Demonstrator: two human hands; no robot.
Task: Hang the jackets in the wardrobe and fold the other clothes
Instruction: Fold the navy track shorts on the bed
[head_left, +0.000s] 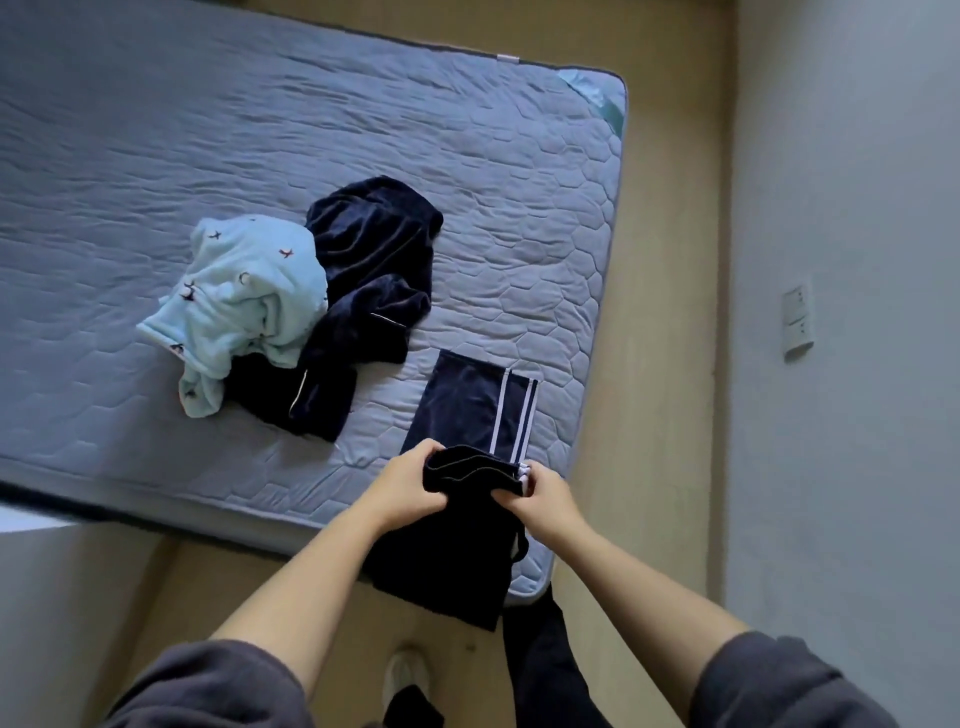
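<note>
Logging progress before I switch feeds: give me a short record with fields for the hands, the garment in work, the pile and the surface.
left hand: grips the raised fold of the striped navy trousers
right hand: pinches the same fold at the striped side
trousers: one end flat on the quilted mattress, the other hanging over its near edge
pile: light blue fleece garment lying partly on a navy garment with white piping, both unfolded

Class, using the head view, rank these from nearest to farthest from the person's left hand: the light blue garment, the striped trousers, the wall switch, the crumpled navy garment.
1. striped trousers, gripped by the left hand
2. crumpled navy garment, ahead, slightly left
3. light blue garment, farther left
4. wall switch, on the right wall
</note>
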